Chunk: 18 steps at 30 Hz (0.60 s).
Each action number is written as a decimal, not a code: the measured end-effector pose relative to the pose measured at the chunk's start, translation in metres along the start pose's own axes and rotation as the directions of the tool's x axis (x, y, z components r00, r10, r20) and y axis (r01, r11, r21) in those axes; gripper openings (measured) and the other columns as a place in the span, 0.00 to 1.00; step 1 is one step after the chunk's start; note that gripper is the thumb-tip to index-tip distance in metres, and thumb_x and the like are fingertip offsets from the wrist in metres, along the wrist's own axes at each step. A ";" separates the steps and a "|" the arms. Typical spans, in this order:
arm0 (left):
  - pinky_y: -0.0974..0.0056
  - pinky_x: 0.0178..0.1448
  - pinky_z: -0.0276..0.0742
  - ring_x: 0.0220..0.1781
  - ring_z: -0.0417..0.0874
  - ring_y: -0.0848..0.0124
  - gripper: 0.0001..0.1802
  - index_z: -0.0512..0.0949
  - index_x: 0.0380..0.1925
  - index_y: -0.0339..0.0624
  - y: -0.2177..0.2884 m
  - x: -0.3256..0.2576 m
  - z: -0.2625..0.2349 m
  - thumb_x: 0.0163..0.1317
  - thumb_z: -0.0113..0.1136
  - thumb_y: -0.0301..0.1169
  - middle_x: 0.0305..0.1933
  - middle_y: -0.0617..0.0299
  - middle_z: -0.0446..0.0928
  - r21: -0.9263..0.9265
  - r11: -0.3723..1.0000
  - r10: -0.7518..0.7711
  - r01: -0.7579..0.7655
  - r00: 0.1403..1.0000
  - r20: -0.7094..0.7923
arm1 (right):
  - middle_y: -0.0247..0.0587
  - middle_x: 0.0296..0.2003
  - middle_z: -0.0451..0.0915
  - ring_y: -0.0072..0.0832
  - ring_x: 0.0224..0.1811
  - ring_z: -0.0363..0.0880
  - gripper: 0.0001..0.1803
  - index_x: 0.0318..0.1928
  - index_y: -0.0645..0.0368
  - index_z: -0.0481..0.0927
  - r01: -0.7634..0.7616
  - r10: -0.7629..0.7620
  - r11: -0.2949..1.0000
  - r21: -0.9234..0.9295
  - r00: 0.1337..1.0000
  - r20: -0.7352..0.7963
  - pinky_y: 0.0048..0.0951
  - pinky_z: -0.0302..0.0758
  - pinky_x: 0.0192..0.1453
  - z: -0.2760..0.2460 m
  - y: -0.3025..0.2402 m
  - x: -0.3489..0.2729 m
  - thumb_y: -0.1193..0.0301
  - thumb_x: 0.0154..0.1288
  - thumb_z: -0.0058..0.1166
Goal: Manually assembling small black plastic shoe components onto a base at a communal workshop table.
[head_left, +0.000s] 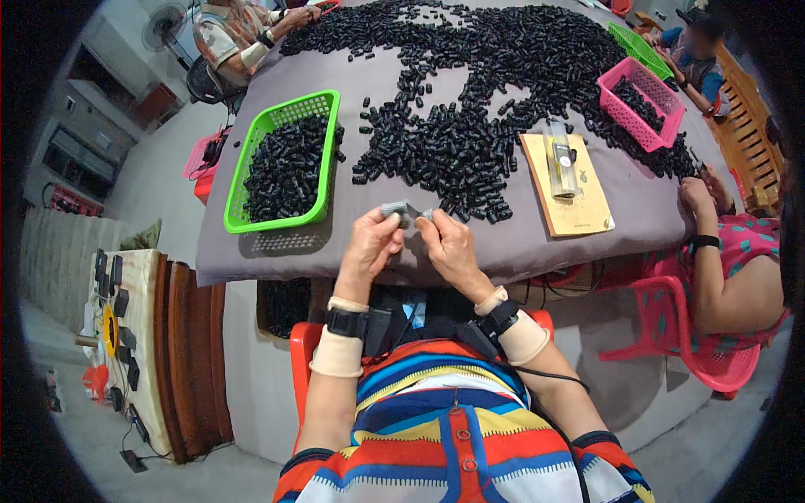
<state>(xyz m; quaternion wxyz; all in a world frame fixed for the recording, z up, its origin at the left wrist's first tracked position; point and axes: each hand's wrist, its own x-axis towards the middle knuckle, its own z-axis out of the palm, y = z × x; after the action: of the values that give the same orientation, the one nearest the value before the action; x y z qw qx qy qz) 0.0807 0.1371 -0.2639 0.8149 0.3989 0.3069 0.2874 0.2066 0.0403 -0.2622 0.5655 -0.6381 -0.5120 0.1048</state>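
Both of my hands are raised at the near edge of the grey-covered table. My left hand (373, 241) pinches a small grey, flat piece (394, 209) between thumb and fingers; whether it is cloth, film or a stack of labels I cannot make out. My right hand (454, 251) is closed too, thumb and forefinger on a grey bit beside it, perhaps part of the same piece. Just beyond my hands lies a spread of small black cylindrical parts (440, 155). To the left stands a green mesh basket (334, 126) filled with similar black parts.
On the right lies a tan notebook (579, 216) with a clear yellowish packet (560, 168) on it. Beyond are a pink basket (671, 126) and a second green basket (629, 42). Other people sit around the table, one near a pink chair (688, 335).
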 end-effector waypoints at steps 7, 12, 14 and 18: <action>0.77 0.18 0.66 0.18 0.72 0.81 0.13 0.75 0.43 0.38 0.111 -0.005 -0.032 0.56 0.58 0.23 0.25 0.67 0.73 0.397 0.797 0.570 -0.455 0.785 -0.243 | 0.47 0.17 0.69 0.39 0.17 0.68 0.16 0.25 0.62 0.69 -0.057 0.055 0.994 0.097 0.998 0.017 0.34 0.64 0.22 -0.001 0.009 0.003 0.64 0.65 0.48; 0.77 0.18 0.62 0.18 0.68 0.83 0.15 0.78 0.42 0.41 0.096 0.002 -0.001 0.52 0.59 0.26 0.25 0.68 0.73 0.737 0.562 0.680 -0.375 0.716 -0.154 | 0.30 0.13 0.64 0.15 0.17 0.62 0.17 0.29 0.61 0.73 -0.219 0.233 0.912 0.347 0.973 0.004 0.25 0.64 0.21 0.000 0.015 0.004 0.61 0.68 0.43; 0.77 0.20 0.65 0.19 0.68 0.83 0.13 0.79 0.39 0.40 0.066 0.003 0.026 0.52 0.56 0.23 0.24 0.68 0.73 0.706 0.661 0.443 -0.253 0.891 -0.096 | 0.27 0.14 0.64 0.14 0.17 0.61 0.18 0.29 0.61 0.73 -0.277 0.305 0.832 0.480 0.952 0.022 0.22 0.63 0.21 -0.006 0.007 0.007 0.60 0.69 0.42; 0.74 0.29 0.70 0.25 0.71 0.82 0.13 0.79 0.38 0.40 -0.006 0.034 0.039 0.49 0.60 0.23 0.26 0.69 0.75 0.803 0.498 0.440 -0.328 0.893 0.092 | 0.24 0.16 0.64 0.11 0.17 0.59 0.20 0.26 0.58 0.69 -0.291 0.370 0.728 0.621 0.929 0.002 0.16 0.61 0.21 -0.017 0.011 0.009 0.58 0.71 0.38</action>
<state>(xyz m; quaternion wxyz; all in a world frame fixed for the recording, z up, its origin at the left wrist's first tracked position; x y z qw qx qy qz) 0.1326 0.1402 -0.2592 0.4413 0.7606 0.3559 0.3164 0.2283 0.0386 -0.2623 0.7430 -0.5068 -0.2930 0.3243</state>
